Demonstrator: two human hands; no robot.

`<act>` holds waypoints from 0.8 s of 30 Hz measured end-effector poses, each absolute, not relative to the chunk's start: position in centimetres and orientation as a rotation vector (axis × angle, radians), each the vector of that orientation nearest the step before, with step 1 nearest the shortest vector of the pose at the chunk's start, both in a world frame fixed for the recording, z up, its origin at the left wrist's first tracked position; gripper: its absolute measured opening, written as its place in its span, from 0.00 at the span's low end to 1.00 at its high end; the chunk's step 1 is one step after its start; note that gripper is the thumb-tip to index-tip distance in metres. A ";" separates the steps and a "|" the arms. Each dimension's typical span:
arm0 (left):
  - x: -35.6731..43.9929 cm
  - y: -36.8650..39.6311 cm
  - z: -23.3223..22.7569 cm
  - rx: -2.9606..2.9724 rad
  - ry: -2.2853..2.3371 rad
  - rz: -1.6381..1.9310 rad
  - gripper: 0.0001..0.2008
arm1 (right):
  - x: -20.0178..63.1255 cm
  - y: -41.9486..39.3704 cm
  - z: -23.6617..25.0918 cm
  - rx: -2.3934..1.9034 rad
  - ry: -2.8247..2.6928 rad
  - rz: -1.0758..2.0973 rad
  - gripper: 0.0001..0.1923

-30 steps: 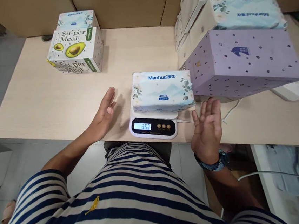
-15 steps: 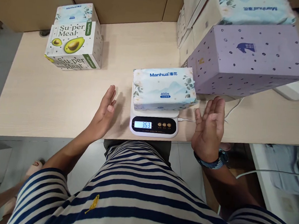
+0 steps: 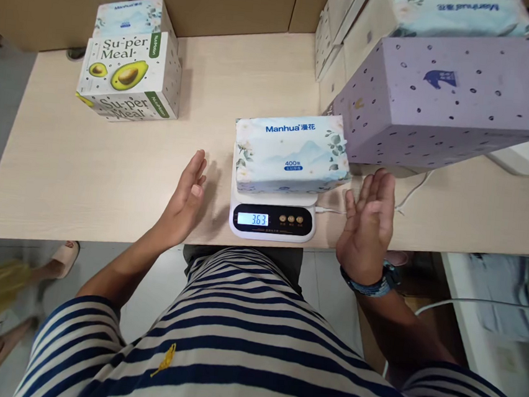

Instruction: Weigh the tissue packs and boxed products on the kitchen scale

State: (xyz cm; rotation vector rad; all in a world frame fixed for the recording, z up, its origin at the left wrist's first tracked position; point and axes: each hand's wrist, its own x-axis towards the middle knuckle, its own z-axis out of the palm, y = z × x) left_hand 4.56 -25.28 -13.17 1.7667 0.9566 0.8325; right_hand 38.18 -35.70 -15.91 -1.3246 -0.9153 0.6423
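Note:
A pale blue Manhua tissue pack (image 3: 291,153) lies on a white kitchen scale (image 3: 272,219) near the table's front edge; the display reads 363. My left hand (image 3: 184,200) hovers flat and open just left of the scale, holding nothing. To the right of the scale my right hand (image 3: 368,224) is also open, palm toward the pack, a dark band on its wrist. Neither hand touches the pack or the scale.
A Su-per Meal avocado box (image 3: 129,76) with another tissue pack (image 3: 131,16) behind it stands at the back left of the light wood table (image 3: 85,162). A purple dotted box (image 3: 442,97) and stacked cartons fill the back right. Another person's foot (image 3: 60,254) shows on the floor at left.
The scale reading rose from 353 to 363. Both hands stayed open beside the scale, barely shifting. Someone in yellow has come in at the lower left.

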 end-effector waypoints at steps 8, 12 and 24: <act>4.4 -25.0 -13.8 1.760 0.922 0.875 0.35 | 38.3 -35.7 -16.5 -1.336 -0.955 0.584 0.32; 4.6 -25.1 -13.4 1.732 0.929 0.852 0.35 | 38.0 -35.8 -15.9 -1.418 -0.968 0.570 0.34; 3.7 -25.2 -12.0 1.786 0.851 0.534 0.42 | 36.6 -35.2 -16.0 -1.360 -0.921 0.509 0.37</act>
